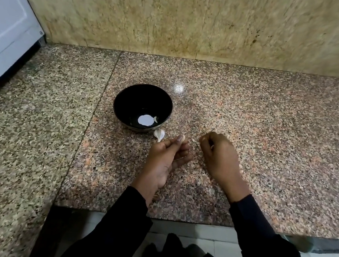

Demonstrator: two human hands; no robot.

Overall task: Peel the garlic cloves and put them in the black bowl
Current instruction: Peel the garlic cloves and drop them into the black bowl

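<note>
Speckled pink-and-grey granite counter (254,124) runs to a beige stone wall (160,14), with a seam dividing it from a greyer slab on the left; a white appliance (2,22) stands at the far left corner and pale floor tiles show below the counter's edge. A black bowl (124,100) sits on the counter, holding one peeled clove (155,119) beside a bright reflection. Just beside the bowl, touching its near side, lies an unpeeled clove (159,134). A person in black sleeves works in front: the left hand (166,157) pinches a pale clove (181,138) between thumb and fingertips, near the bowl. The right hand (219,157), a little apart, rests on the counter with fingers curled; whether they hold a scrap of skin cannot be told.
</note>
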